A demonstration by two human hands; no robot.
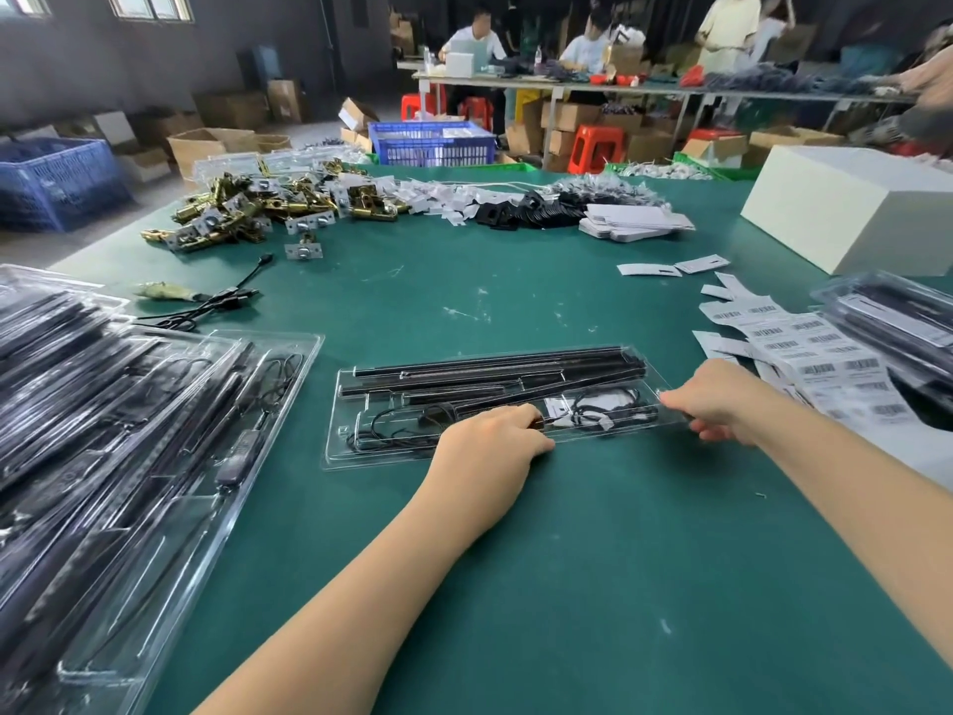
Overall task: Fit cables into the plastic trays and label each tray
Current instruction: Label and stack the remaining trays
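Both forearms are bare, left hand [487, 436] and right hand [719, 399] ungloved.

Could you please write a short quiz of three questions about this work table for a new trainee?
1. True or false: the clear plastic tray in front of the person already holds long black rods.
2. Which hand grips the tray's end nearest the white barcode label sheets? A) left B) right
3. Fill in: the pile of brass-coloured metal parts lies on the far ______ side of the green table mat.

Key
1. True.
2. B. The right hand pinches that end, while the left hand rests on the tray's near edge.
3. Left.
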